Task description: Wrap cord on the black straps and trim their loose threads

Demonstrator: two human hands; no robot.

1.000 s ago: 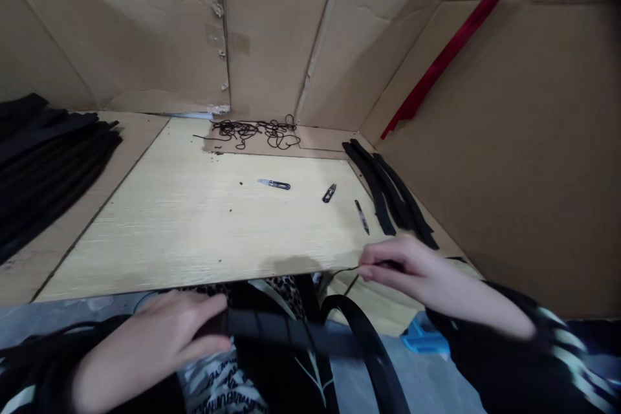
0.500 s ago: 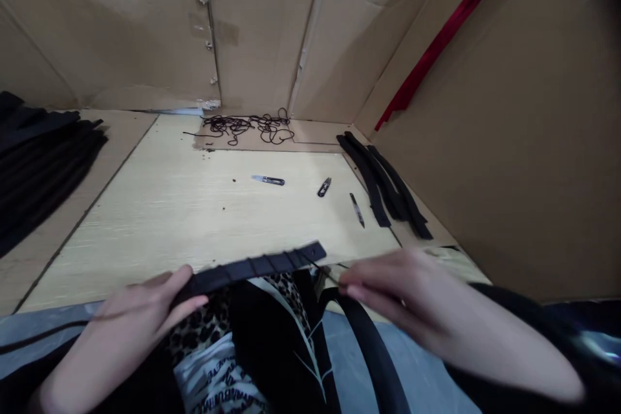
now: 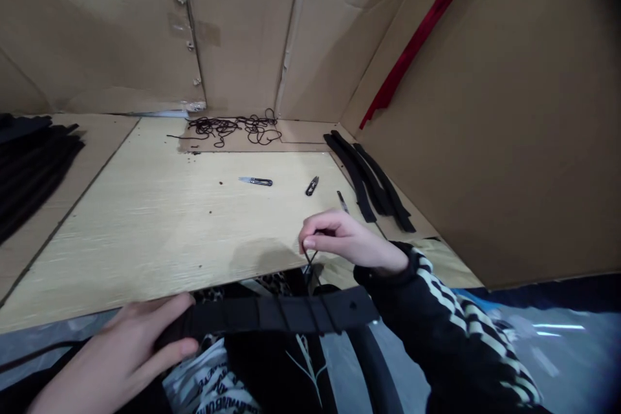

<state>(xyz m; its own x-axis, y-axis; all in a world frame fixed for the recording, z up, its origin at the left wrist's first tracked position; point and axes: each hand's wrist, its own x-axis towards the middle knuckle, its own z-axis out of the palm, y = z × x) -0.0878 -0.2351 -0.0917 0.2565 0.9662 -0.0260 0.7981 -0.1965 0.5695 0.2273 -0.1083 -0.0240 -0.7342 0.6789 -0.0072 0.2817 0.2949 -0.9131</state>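
Note:
My left hand (image 3: 140, 336) is closed around one end of a flat black strap (image 3: 272, 314), held out level in front of my lap. Dark cord crosses the strap in several slanted turns, and a small hole shows near its free right end. Above the strap, my right hand (image 3: 334, 239) pinches the thin dark cord (image 3: 309, 260), which hangs in a small loop below the fingertips. A trailing piece of dark cord (image 3: 39, 357) passes behind my left wrist.
Thread snips (image 3: 256, 181), a second small pair of snips (image 3: 312, 185) and a partly covered narrow blade tool (image 3: 342, 200) lie on the table. Tangled cords (image 3: 233, 126) lie at the back, black strips (image 3: 371, 181) at right, more strips (image 3: 33, 168) at left. Cardboard walls (image 3: 242, 32) enclose the table.
My right hand has moved up and left with the cord, from beside the strap's free end to above it. The strap has come lower and nearer, its free end now tipped down.

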